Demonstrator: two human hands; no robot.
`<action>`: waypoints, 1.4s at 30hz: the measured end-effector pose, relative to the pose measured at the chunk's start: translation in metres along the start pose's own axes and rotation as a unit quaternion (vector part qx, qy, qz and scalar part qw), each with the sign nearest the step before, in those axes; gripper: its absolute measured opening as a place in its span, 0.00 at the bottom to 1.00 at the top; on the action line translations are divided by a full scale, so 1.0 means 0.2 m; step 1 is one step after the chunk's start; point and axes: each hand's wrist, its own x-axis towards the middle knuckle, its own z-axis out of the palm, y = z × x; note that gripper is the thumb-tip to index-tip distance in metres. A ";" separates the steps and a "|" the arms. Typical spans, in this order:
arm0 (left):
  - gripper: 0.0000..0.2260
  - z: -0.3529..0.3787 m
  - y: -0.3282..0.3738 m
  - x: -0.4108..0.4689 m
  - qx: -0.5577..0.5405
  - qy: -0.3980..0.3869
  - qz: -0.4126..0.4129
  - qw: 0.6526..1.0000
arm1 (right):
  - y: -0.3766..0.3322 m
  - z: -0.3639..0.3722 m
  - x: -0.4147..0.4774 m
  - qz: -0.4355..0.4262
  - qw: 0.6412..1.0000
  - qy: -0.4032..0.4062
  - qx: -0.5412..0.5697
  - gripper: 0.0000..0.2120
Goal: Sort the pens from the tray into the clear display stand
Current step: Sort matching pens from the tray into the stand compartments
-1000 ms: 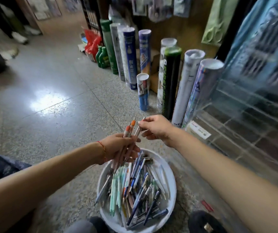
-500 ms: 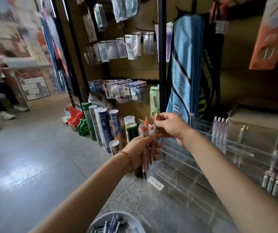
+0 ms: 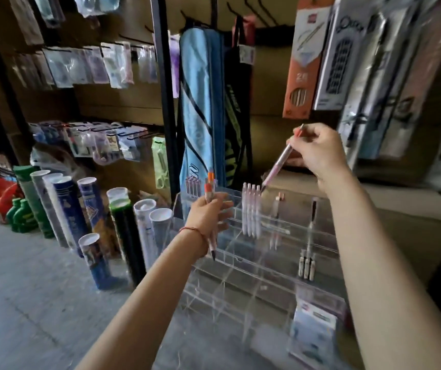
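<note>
Hands both carry pens at the clear display stand. The right hand is above the stand's back row, with fingers and thumb pinched tight round the upper part of a pink pen. That pen slants down and to the left; its orange top pokes out above the fingers, and its dark tip is just at the tops of four white pens standing upright in a back compartment of the stand. Whether the tip touches them is unclear. The left hand is in front of the stand's left side, closed round a small bunch of orange-capped pens held upright, caps above the fist and one dark tip showing below the wrist. Their number is hard to tell. Right of the white pens, a thin pen and a dark pen stand in separate compartments. Left of the stand, cardboard tubes stand on end, and behind it hangs a blue bag
</note>
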 end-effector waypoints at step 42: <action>0.06 0.21 -0.14 -0.01 0.021 -0.207 -0.046 0.977 | 0.09 0.01 -0.05 0.104 0.910 -0.279 -0.288 0.09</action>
